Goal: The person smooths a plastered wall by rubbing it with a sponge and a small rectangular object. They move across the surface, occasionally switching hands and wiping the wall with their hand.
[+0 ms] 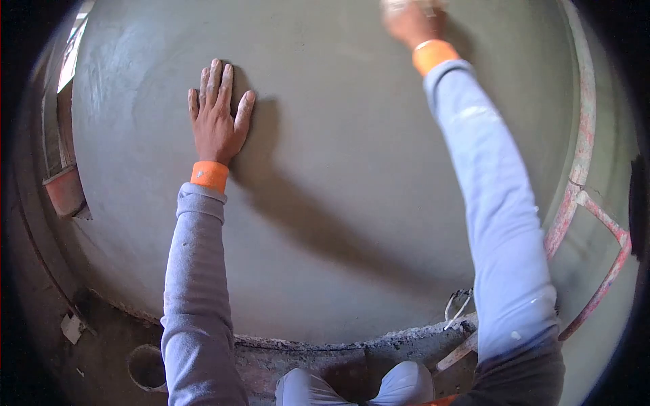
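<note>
My left hand [220, 118] lies flat against a smooth grey plastered wall [352, 162], fingers stretched upward and thumb out to the side. Pale dust marks its fingertips, and nothing is held in it. Higher up and to the right, my right hand [414, 26] is at the top edge of the view, blurred and partly cut off. Its fingers look closed round something pale [399, 5], whose kind I cannot make out. Both wrists have orange cuffs [210, 176] below the hands, above grey sleeves [196, 271].
A red and white worn metal frame [583, 135] stands along the right side. At the left is a window-like opening [70, 57] with a reddish block [65, 191] under it. Below, a rough ledge [305, 348], wires [458, 312] and a round container [147, 369] show near my knees.
</note>
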A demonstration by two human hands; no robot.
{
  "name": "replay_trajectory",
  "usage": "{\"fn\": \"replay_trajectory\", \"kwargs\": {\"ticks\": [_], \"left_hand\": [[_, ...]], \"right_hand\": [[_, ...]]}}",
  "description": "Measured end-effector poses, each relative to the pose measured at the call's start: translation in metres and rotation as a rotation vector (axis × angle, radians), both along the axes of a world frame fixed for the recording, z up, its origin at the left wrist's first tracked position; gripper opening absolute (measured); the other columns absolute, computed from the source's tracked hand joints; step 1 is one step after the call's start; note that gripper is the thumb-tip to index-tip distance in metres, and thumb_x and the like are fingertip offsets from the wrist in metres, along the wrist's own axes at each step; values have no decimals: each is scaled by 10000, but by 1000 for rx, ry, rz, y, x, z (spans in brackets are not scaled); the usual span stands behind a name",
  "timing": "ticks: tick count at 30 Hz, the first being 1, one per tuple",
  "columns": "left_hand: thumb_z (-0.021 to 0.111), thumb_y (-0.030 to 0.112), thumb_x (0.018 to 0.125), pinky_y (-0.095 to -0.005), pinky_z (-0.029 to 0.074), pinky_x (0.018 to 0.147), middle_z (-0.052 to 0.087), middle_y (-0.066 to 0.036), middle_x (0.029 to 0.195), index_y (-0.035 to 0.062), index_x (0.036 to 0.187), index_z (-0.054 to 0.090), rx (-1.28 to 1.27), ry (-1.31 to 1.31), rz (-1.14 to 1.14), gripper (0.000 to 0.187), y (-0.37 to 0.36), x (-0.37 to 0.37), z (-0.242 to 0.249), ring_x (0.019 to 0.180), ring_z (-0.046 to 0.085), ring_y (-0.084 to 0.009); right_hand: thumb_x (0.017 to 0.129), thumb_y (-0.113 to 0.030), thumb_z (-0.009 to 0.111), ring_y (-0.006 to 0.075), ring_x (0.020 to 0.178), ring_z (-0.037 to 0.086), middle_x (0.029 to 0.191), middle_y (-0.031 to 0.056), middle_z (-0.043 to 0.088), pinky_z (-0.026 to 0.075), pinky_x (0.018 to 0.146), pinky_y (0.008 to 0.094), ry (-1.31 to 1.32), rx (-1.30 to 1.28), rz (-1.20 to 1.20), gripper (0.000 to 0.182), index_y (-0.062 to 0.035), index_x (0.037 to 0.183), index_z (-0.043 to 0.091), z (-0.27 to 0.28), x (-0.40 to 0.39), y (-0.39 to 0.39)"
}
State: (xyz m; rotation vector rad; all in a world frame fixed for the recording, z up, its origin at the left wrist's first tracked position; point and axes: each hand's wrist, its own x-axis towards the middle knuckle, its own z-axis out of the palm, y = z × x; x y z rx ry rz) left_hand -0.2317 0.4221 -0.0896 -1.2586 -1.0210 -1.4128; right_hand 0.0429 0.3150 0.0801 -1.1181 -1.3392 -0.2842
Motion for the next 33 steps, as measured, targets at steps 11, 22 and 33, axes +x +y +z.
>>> {"fn": "replay_trajectory", "kwargs": {"ticks": [11, 22, 33], "left_hand": [[402, 500, 967, -442, 93, 1175, 274, -31, 1553, 176, 1464, 369, -4, 9, 14, 594, -1, 0, 1, 1446, 206, -225], [394, 494, 969, -450, 95, 1174, 269, -29, 1555, 183, 1467, 362, 0, -3, 13, 588, -1, 0, 0, 1447, 204, -223], [390, 483, 975, -456, 98, 1171, 275, -31, 1554, 183, 1465, 369, 37, 20, -12, 576, 5, -1, -1, 1446, 211, -230]], "right_hand": [[961, -244, 497, 346, 1205, 501, 1379, 258, 419, 396, 1031, 426, 107, -23, -60, 553, 45, 1399, 323, 16, 4, 17], [874, -320, 558, 328, 859, 627, 930, 192, 644, 507, 732, 440, -419, 350, -667, 339, -43, 1046, 650, -1, 97, 88], [862, -339, 611, 331, 791, 553, 870, 205, 570, 449, 690, 447, -473, 368, -564, 458, -115, 1262, 592, -35, 162, 102]]}}
